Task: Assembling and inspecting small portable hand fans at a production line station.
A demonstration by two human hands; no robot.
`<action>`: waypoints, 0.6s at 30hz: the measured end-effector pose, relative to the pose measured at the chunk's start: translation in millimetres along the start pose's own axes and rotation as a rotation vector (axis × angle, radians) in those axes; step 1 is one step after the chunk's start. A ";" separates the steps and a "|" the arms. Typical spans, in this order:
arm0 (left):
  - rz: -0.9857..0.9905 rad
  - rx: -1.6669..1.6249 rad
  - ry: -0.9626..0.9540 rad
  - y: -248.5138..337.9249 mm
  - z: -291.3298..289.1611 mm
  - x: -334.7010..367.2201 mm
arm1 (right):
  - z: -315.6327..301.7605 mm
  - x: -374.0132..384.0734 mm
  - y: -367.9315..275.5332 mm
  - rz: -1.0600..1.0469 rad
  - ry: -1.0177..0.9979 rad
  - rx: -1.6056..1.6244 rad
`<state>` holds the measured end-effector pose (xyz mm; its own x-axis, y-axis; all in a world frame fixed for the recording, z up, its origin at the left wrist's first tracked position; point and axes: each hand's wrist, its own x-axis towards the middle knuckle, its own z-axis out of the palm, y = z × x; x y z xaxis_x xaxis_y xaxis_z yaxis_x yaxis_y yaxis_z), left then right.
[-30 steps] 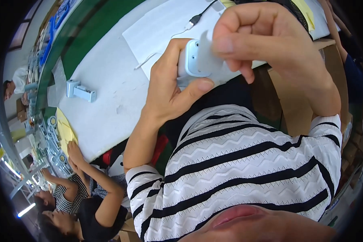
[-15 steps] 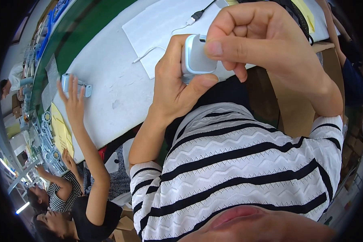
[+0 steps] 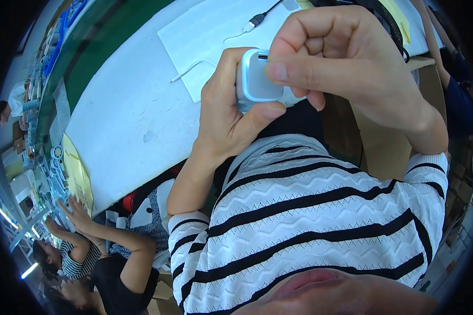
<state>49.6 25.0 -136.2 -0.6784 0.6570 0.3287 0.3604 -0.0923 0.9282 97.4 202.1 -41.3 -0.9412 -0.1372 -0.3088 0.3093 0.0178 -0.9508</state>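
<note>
My left hand (image 3: 223, 105) is wrapped round a small light-blue and white device (image 3: 263, 86) with rounded corners, and its thumb lies along the near side. The device's pale grey end face, rimmed in light blue, is turned up toward me. A dark slot shows at the top of that face. Against the face's right edge, the thumb and index finger of my right hand (image 3: 347, 68) are pressed together in a pinch. Whatever is between those fingertips is hidden.
On the white table (image 3: 126, 121) lie a white sheet (image 3: 186, 44), a white cable (image 3: 194, 67) and a black cable plug (image 3: 256, 21). Yellow paper (image 3: 78, 173) lies at the left edge, near a co-worker's hand (image 3: 76, 215). A cardboard box (image 3: 386, 139) stands at the right.
The co-worker's hand has drawn back toward the lower left, and the light-blue object beside it is gone from the table. My device has tilted and dropped slightly; both hands keep their hold.
</note>
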 end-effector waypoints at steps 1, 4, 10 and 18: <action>-0.005 -0.008 0.008 -0.3 0.4 -1.3 | 0.6 -1.0 -2.6 0.009 -0.006 -0.038; -0.014 -0.024 0.023 -0.9 0.2 -4.4 | 3.8 -2.7 -5.9 0.025 -0.018 -0.116; 0.026 0.022 0.016 -5.4 -1.9 -3.4 | 9.0 -1.7 -1.1 -0.096 0.060 -0.268; 0.108 0.214 0.054 -23.3 -4.2 -2.5 | -0.4 23.3 30.6 -0.266 -0.077 0.017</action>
<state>40.2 22.3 -157.9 -0.6596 0.6108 0.4381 0.5563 0.0048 0.8309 84.9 199.9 -77.6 -0.9769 -0.2092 -0.0444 0.0550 -0.0453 -0.9975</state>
